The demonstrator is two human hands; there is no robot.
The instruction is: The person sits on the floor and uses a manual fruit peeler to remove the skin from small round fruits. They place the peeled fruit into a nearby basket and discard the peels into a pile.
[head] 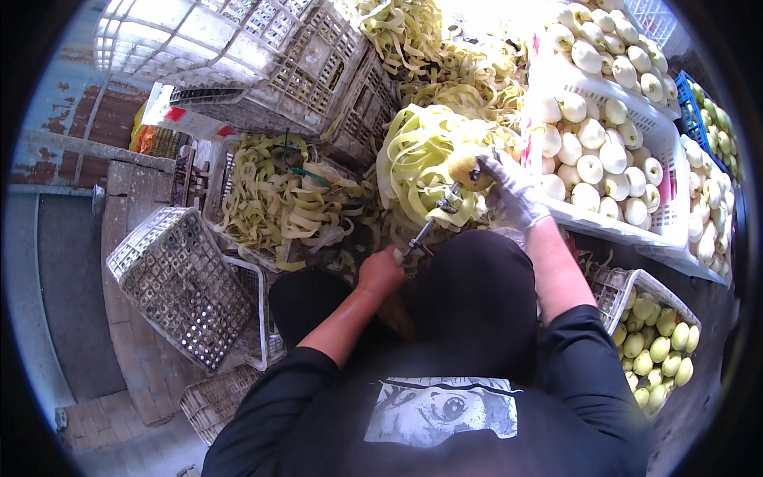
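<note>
A yellowish round fruit (468,169) sits at the far end of a metal hand-cranked peeler (424,231), above a heap of pale green peel ribbons (417,161). My right hand (506,185), in a whitish glove, is at the fruit's right side, with its fingers touching it; whether it grips the fruit is not clear. My bare left hand (381,272) is closed around the handle at the peeler's near end, left of my right knee. The handle itself is mostly hidden by my fingers.
Right, white plastic crates (620,229) hold peeled fruit (590,169); below them a crate holds green unpeeled fruit (660,349). Left, a crate of peels (280,197) stands by an empty tilted crate (185,286). Stacked crates (304,71) rise at upper left.
</note>
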